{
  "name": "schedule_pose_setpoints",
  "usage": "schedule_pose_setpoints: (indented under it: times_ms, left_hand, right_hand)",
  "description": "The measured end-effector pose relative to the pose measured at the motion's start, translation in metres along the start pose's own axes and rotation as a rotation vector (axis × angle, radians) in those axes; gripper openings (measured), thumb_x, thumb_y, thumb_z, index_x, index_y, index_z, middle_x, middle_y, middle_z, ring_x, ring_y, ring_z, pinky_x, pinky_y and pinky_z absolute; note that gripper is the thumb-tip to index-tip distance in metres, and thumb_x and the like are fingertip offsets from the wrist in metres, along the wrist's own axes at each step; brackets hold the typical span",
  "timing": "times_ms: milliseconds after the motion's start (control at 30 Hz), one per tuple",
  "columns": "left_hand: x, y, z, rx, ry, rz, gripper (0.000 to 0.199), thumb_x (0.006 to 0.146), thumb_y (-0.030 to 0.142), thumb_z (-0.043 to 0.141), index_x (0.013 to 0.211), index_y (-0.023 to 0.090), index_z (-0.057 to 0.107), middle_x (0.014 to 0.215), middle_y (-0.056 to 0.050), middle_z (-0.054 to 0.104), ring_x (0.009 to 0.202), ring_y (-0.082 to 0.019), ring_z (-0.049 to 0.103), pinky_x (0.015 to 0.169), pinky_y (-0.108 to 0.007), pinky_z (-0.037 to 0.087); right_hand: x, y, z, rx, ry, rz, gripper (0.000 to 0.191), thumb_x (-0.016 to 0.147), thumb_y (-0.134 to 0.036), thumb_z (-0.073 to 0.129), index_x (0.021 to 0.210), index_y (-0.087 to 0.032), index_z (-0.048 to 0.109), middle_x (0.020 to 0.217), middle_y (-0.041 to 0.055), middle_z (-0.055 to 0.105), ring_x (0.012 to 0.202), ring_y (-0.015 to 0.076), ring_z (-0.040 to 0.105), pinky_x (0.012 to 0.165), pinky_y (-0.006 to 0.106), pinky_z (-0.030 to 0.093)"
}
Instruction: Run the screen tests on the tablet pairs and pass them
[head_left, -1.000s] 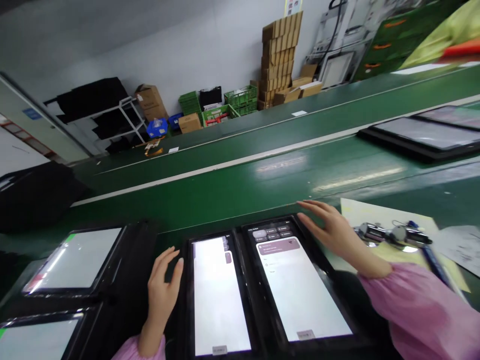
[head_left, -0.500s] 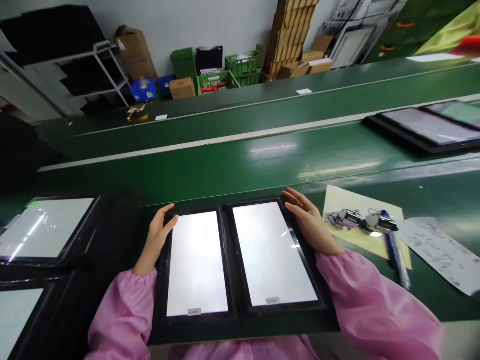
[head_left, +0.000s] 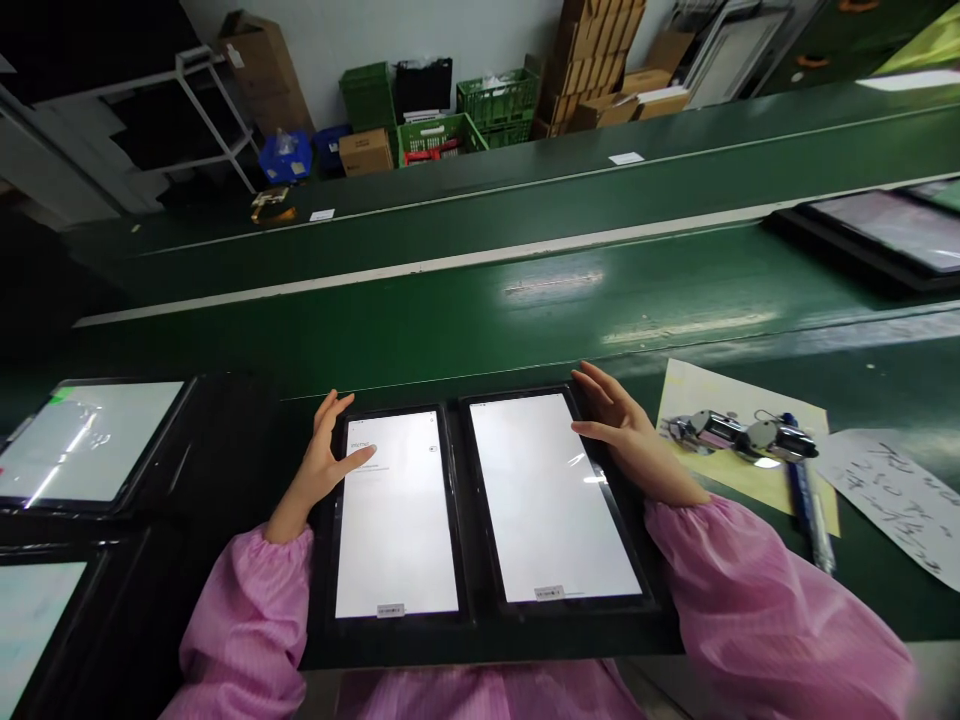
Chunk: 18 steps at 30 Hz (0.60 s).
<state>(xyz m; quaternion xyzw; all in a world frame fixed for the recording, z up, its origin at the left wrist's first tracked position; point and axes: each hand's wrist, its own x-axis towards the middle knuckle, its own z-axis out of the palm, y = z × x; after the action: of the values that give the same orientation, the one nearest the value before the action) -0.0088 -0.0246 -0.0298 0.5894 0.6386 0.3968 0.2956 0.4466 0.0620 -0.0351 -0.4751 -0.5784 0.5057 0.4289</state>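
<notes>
Head view: an Internet heading (head_left: 360, 444) has appeared on the left tablet (head_left: 397, 540), beside the left hand (head_left: 319, 470), fingers spread; the right hand (head_left: 637, 450), likewise spread, flanks the right tablet (head_left: 555, 500).

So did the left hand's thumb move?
Yes, the left hand has its thumb further right now, over the left tablet screen instead of by its corner.

Left hand (head_left: 328, 462) and right hand (head_left: 626, 440) apart — thumbs turned inward, fingers loosely spread — pink-sleeved forearms reaching forward.
</notes>
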Motion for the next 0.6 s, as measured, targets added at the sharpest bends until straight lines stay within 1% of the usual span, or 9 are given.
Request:
schedule_pose_setpoints:
  times_ms: [67,200,333,400,467,500,533,567,600]
  left_hand:
    - [0.0,-0.002,-0.003,0.031,-0.034,0.012,0.086,0.081,0.055,0.084,0.155,0.03,0.048,0.178,-0.013,0.019,0.166,-0.041,0.017,0.133,-0.063,0.02]
    - [0.001,-0.003,-0.006,0.043,-0.082,0.034,0.087,0.084,0.06,0.08,0.157,0.03,0.045,0.178,-0.014,0.017,0.166,-0.042,0.013,0.133,-0.065,0.019]
    - [0.002,-0.002,-0.005,0.051,-0.103,0.029,0.088,0.085,0.061,0.079,0.159,0.03,0.043,0.178,-0.014,0.014,0.166,-0.042,0.013,0.132,-0.064,0.02]
    - [0.001,-0.002,-0.002,0.03,-0.087,0.028,0.089,0.083,0.062,0.08,0.158,0.031,0.045,0.178,-0.014,0.015,0.166,-0.042,0.014,0.132,-0.064,0.021]
    - [-0.001,-0.002,0.001,-0.001,-0.064,0.02,0.089,0.08,0.061,0.083,0.157,0.031,0.047,0.178,-0.013,0.016,0.166,-0.043,0.014,0.132,-0.064,0.022]
    - [-0.002,-0.003,0.003,-0.019,-0.052,0.014,0.09,0.079,0.06,0.085,0.156,0.032,0.049,0.178,-0.013,0.017,0.166,-0.043,0.015,0.132,-0.064,0.022]
    - [-0.003,-0.003,0.005,-0.041,-0.04,0.008,0.091,0.076,0.059,0.087,0.155,0.032,0.051,0.177,-0.013,0.018,0.165,-0.044,0.016,0.132,-0.064,0.022]
    - [-0.003,-0.004,0.007,-0.064,-0.031,0.002,0.092,0.074,0.059,0.089,0.154,0.032,0.053,0.177,-0.013,0.019,0.165,-0.044,0.016,0.132,-0.064,0.023]
    - [-0.002,-0.004,0.008,-0.09,-0.024,-0.004,0.091,0.074,0.059,0.089,0.153,0.032,0.054,0.177,-0.013,0.021,0.165,-0.044,0.018,0.132,-0.063,0.024]
  right_hand:
    - [-0.001,-0.001,0.0,-0.018,-0.006,-0.005,0.091,0.078,-0.036,0.08,0.16,-0.037,0.041,0.169,0.0049,0.043,0.161,0.0297,0.031,0.134,0.056,0.024]
    - [0.002,0.001,0.002,-0.035,0.007,-0.013,0.091,0.077,-0.038,0.082,0.159,-0.036,0.044,0.167,0.0046,0.045,0.16,0.0303,0.032,0.134,0.054,0.026]
    - [0.004,-0.001,0.001,-0.072,0.09,-0.041,0.088,0.075,-0.046,0.087,0.154,-0.034,0.051,0.163,0.0067,0.051,0.156,0.0329,0.04,0.13,0.055,0.034]
    - [-0.01,-0.007,0.001,-0.124,0.187,-0.076,0.076,0.083,-0.05,0.082,0.152,-0.034,0.053,0.162,0.0084,0.051,0.153,0.0335,0.045,0.128,0.057,0.037]
    - [-0.038,-0.016,0.004,-0.192,0.265,-0.124,0.058,0.094,-0.049,0.073,0.147,-0.034,0.057,0.157,0.009,0.056,0.147,0.0328,0.053,0.124,0.057,0.043]
    - [-0.057,-0.02,0.007,-0.23,0.249,-0.149,0.049,0.097,-0.047,0.07,0.143,-0.035,0.06,0.15,0.0087,0.062,0.138,0.0321,0.061,0.118,0.054,0.051]
    - [-0.078,-0.022,0.01,-0.267,0.187,-0.166,0.04,0.098,-0.045,0.069,0.136,-0.035,0.065,0.137,0.0081,0.071,0.124,0.0311,0.07,0.109,0.05,0.06]
    - [-0.098,-0.023,0.014,-0.319,0.075,-0.185,0.032,0.096,-0.042,0.071,0.128,-0.035,0.071,0.123,0.0072,0.076,0.109,0.0303,0.076,0.097,0.045,0.066]
    - [-0.117,-0.023,0.019,-0.431,-0.165,-0.222,0.034,0.097,-0.042,0.069,0.131,-0.038,0.071,0.117,0.006,0.077,0.103,0.0302,0.077,0.089,0.042,0.068]
